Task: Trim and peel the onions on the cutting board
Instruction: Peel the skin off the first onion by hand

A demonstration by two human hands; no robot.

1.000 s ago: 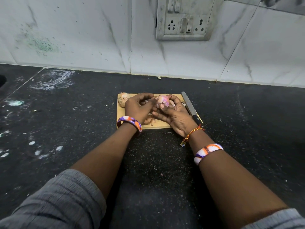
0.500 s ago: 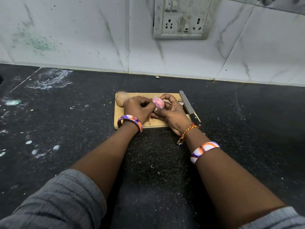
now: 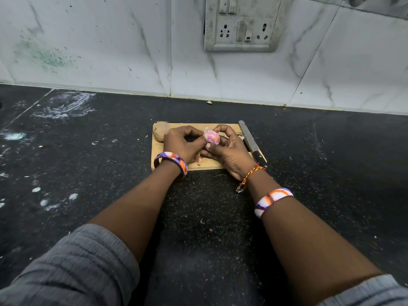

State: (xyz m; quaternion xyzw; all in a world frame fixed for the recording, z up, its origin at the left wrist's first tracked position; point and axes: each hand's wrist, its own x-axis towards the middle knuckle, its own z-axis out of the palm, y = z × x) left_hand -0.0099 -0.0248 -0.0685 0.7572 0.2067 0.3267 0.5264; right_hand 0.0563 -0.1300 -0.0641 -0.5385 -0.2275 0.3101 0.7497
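Both hands are on one small pink-purple peeled onion [image 3: 211, 138], held just above the middle of the rectangular light wooden cutting board [image 3: 174, 167] in the centre of the frame. The left hand [image 3: 182, 144] has its fingers pinched together on the onion's left side, where a bit of papery skin sticks up at the upper left end. The right hand [image 3: 231, 151] cups it from the right and below, fingers curled around it with the thumb pressed on the lower side. The onion's long axis looks to run roughly upper left to lower right in the frame, though it's pretty round, so hard to call. A second onion, brown and still in its skin [image 3: 160, 133], sits on the board's upper left corner, touching nothing but the board. A few scraps of peel [image 3: 198, 160] lie on the board under the hands. A long knife with a grey blade and dark handle [image 3: 250, 141] lies along the board's right edge, blade tip toward the upper part of the frame, handle toward the bottom right. The board sits on a black speckled stone surface [image 3: 331, 173] with white smears on the left side.
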